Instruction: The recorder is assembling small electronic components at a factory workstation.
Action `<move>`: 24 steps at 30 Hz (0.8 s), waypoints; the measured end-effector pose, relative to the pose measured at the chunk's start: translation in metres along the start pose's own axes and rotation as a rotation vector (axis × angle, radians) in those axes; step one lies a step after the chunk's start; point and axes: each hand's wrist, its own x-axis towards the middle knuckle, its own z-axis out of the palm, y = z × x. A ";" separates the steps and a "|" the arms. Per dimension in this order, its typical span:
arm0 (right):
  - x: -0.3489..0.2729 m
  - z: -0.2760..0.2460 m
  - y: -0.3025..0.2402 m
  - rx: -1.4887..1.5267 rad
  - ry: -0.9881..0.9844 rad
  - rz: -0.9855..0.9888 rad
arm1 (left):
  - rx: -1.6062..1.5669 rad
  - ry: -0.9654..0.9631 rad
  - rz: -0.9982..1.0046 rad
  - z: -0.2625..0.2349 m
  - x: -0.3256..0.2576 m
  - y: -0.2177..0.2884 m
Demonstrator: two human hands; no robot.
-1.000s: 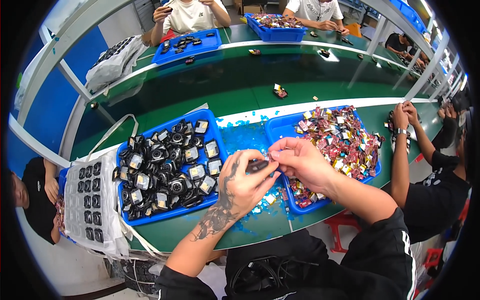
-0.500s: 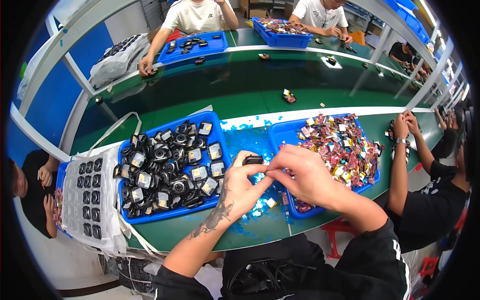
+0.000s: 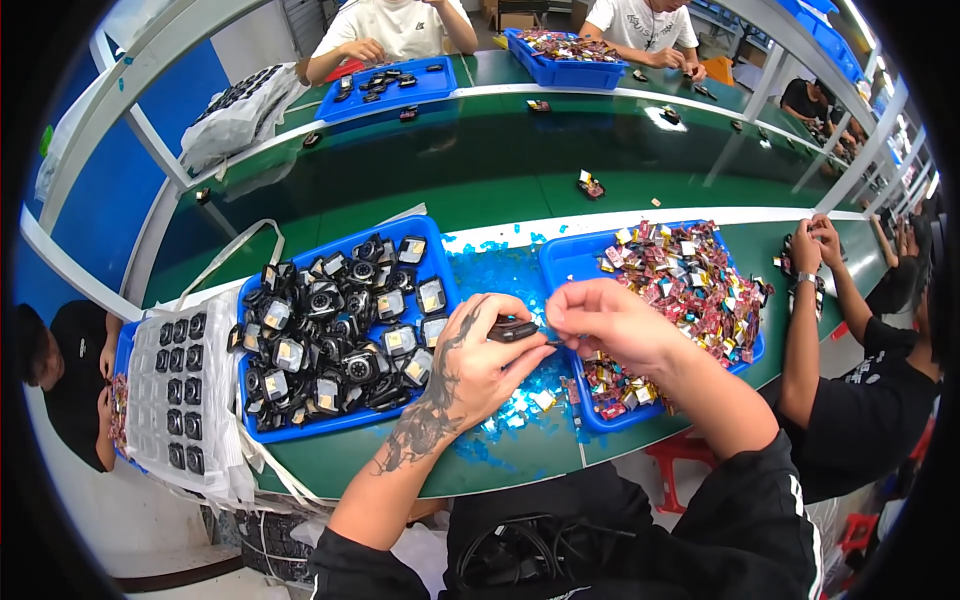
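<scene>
My left hand [image 3: 478, 352] is closed round a small black watch case [image 3: 513, 331], held level above the bench between the two trays. Close by on its right, my right hand [image 3: 618, 325] has thumb and forefinger pressed together; what they pinch, if anything, is too small to make out. To the left, a blue tray [image 3: 440, 262] is heaped with black watch cases [image 3: 322, 302], many showing a pale square face. On the right, another blue tray [image 3: 573, 264] carries a pile of small red, yellow and white parts [image 3: 680, 300]. Blue film scraps [image 3: 492, 268] litter the bench between them.
White plastic trays [image 3: 160, 400] with rows of black cases stand at far left. Beyond a white rail [image 3: 620, 226] runs a green conveyor belt [image 3: 440, 180] carrying scattered pieces [image 3: 590, 185]. Co-workers sit opposite and on both sides. A red stool [image 3: 668, 470] is below the bench.
My hands have moved slightly apart, and the watch case has tilted and come lower in my left hand. Pieces on the belt have shifted right. The co-worker opposite has drawn a hand back from the belt.
</scene>
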 end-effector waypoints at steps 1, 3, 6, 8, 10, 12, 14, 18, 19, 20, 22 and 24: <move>0.003 0.004 0.000 0.040 0.058 0.026 | -0.006 0.003 0.002 0.001 0.000 0.001; 0.008 0.006 0.014 -0.681 0.222 -0.350 | -0.177 0.050 -0.137 0.007 0.000 0.010; -0.003 0.013 0.009 -1.235 0.375 -0.615 | -0.600 0.118 -0.533 0.017 -0.010 0.001; -0.008 0.010 0.005 -1.087 0.301 -0.344 | -0.770 0.159 -0.669 0.019 -0.009 0.002; -0.008 0.014 0.007 -0.801 0.353 -0.403 | -0.798 0.182 -0.683 0.022 -0.008 0.004; -0.005 0.019 0.016 -0.384 0.352 -0.504 | -0.833 0.196 -0.692 0.024 -0.009 0.002; -0.005 0.029 0.010 -0.431 0.330 -0.520 | -0.844 0.131 -0.644 0.025 -0.013 -0.001; -0.005 0.026 0.008 -0.420 0.518 -0.679 | -0.911 0.137 -0.595 0.016 -0.007 0.004; -0.009 0.026 0.005 -0.453 0.566 -0.720 | -1.077 0.173 -0.646 0.017 -0.006 0.001; -0.015 0.027 0.003 -0.488 0.529 -0.677 | -1.165 0.182 -0.659 0.014 -0.004 0.001; -0.019 0.032 0.004 -0.537 0.453 -0.635 | -1.255 0.192 -0.670 0.012 -0.003 0.000; -0.015 0.041 0.005 -0.559 0.405 -0.646 | -1.147 0.121 -0.607 0.014 -0.005 -0.002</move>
